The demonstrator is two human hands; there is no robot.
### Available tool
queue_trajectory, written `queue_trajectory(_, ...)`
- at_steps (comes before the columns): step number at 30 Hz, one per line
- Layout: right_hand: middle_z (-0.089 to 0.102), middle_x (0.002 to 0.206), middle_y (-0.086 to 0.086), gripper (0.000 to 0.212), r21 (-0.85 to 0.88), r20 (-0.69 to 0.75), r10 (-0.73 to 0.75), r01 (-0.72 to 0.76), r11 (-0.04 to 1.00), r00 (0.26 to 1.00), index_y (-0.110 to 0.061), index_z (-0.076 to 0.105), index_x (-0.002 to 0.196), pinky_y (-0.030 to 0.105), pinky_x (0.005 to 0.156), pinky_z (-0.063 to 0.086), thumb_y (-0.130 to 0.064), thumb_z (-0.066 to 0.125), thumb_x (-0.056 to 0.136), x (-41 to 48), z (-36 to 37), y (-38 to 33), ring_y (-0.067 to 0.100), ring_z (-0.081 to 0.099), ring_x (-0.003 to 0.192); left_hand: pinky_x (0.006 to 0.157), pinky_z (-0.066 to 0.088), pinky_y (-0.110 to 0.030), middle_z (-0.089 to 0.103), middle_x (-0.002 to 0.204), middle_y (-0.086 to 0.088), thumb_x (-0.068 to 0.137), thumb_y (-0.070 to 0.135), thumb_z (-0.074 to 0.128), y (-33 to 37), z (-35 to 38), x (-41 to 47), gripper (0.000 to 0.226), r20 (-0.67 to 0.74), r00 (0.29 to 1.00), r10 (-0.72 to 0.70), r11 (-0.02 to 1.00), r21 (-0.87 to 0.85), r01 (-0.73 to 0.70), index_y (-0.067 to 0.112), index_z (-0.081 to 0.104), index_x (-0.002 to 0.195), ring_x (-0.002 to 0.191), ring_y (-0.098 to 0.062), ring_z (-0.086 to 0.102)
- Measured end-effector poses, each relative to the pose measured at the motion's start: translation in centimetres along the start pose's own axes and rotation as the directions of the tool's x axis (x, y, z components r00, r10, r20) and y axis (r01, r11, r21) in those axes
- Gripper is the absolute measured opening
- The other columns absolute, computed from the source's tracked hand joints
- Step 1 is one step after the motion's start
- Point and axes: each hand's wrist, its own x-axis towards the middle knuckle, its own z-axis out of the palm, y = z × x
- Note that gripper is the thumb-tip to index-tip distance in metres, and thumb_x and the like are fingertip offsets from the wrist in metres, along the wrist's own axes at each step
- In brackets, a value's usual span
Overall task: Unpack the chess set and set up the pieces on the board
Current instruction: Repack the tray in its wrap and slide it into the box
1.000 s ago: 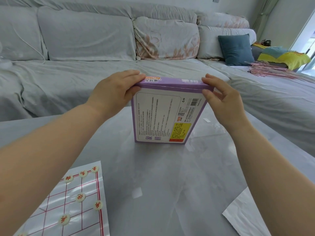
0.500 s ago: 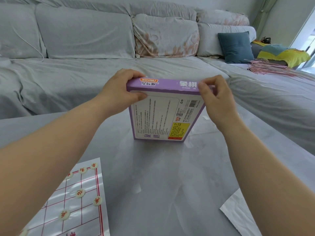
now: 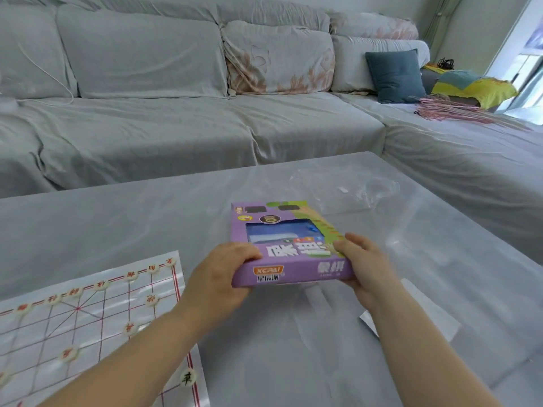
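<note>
A flat purple chess set box point(image 3: 286, 245) lies face up over the grey table point(image 3: 147, 224), its near edge towards me. My left hand point(image 3: 219, 282) grips the near left corner, thumb on top. My right hand point(image 3: 363, 267) grips the near right corner the same way. A glossy paper board point(image 3: 88, 321) with red grid lines lies at the lower left. Several round cream pieces point(image 3: 131, 275) with red characters stand on its lines, and one with a dark character point(image 3: 188, 378) sits near the board's right edge.
A crumpled clear plastic wrapper point(image 3: 361, 189) lies on the table beyond the box. A white sheet point(image 3: 426, 315) lies under my right forearm. A grey covered sofa point(image 3: 205, 113) wraps around the far and right sides of the table.
The box stood upright on its edge with its back facing me; now it lies flat, face up and closer to me, with both hands on its near corners.
</note>
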Motion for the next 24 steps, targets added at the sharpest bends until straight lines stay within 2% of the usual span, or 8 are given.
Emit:
queue_trajectory(3,0.062,0.078,0.003,0.027,0.044,0.041,0.004,-0.006,0.999,0.999,-0.011,0.048,0.113,0.013,0.039,0.047,-0.001,0.051,0.088,-0.1,-0.6,2.0,0.002,0.059,0.04,0.087,0.036,-0.01,0.057,0.106,0.006,0.056,0.015,0.068,-0.2,0.9,-1.8,0.052,0.041,0.999,-0.01,0.999,0.047,0.008,0.023,0.047,0.104,0.097,-0.009,0.047)
queue_trajectory(6,0.065,0.091,0.007,0.03,0.023,0.054,-0.017,0.016,1.0,0.998,-0.012,0.05,0.115,0.016,0.046,0.051,0.0,0.052,0.087,0.2,-1.2,3.9,0.004,0.063,0.048,0.094,0.027,-0.007,0.063,0.111,-0.004,0.065,0.032,0.069,-0.1,1.4,-3.0,0.053,0.193,0.978,-0.078,0.994,0.093,0.061,0.024,0.048,0.113,0.104,-0.002,0.044)
queue_trajectory(8,0.064,0.1,0.009,0.033,-0.014,0.05,-0.047,0.048,0.999,0.998,-0.012,0.052,0.116,0.017,0.054,0.054,0.003,0.054,0.086,0.3,-1.6,5.1,0.005,0.065,0.055,0.094,0.02,0.0,0.047,0.127,0.009,0.077,0.036,0.067,0.0,1.6,-3.6,0.055,0.294,0.941,-0.167,0.985,0.093,0.146,0.026,0.046,0.126,0.112,0.009,0.032)
queue_trajectory(11,0.064,0.104,0.008,0.028,-0.173,0.046,-0.135,0.141,0.975,0.99,-0.017,0.055,0.108,0.02,0.069,0.051,0.001,0.054,0.087,0.2,-1.6,6.3,0.013,0.063,0.076,0.094,0.016,-0.002,0.027,0.141,0.015,0.083,0.036,0.062,-0.3,2.2,-4.3,0.062,0.402,0.86,-0.314,0.95,0.124,0.288,0.026,0.033,0.137,0.12,0.008,0.02)
queue_trajectory(14,0.058,0.123,0.011,0.035,-0.549,0.049,-0.242,0.229,0.804,0.969,-0.013,0.052,0.125,0.029,0.091,0.041,-0.01,0.053,0.09,0.5,-1.3,6.5,0.019,0.052,0.105,0.105,0.026,-0.016,0.01,0.15,0.011,0.082,0.037,0.062,0.2,2.7,-4.3,0.072,0.342,0.833,-0.435,0.9,0.131,0.416,0.026,0.022,0.142,0.134,-0.005,0.017)
queue_trajectory(16,0.049,0.133,0.01,0.047,-0.695,0.086,-0.241,0.232,0.681,0.967,-0.016,0.04,0.137,0.031,0.103,0.032,-0.02,0.052,0.092,0.6,-0.9,6.9,0.023,0.041,0.124,0.107,0.028,-0.024,0.004,0.152,0.007,0.08,0.038,0.064,0.4,3.3,-4.3,0.079,0.277,0.805,-0.525,0.849,0.101,0.519,0.024,0.019,0.143,0.137,-0.01,0.016)
queue_trajectory(19,0.042,0.14,0.006,0.052,-0.689,0.165,-0.217,0.27,0.673,0.962,-0.016,0.03,0.141,0.03,0.105,0.03,-0.023,0.049,0.094,0.7,0.0,7.2,0.022,0.039,0.128,0.106,0.032,-0.031,0.015,0.15,-0.001,0.076,0.034,0.07,0.5,4.0,-4.0,0.083,0.19,0.742,-0.643,0.75,-0.042,0.66,0.018,0.023,0.143,0.133,-0.016,0.027)
queue_trajectory(24,0.04,0.142,0.005,0.051,-0.75,0.202,-0.212,0.29,0.595,0.956,-0.017,0.025,0.143,0.031,0.107,0.023,-0.026,0.043,0.096,3.3,1.3,5.9,0.022,0.035,0.13,0.1,0.036,-0.03,0.026,0.144,-0.004,0.076,0.028,0.071,-0.8,4.4,-1.7,0.081,0.17,0.71,-0.684,0.706,-0.092,0.702,0.013,0.026,0.141,0.124,-0.017,0.037)
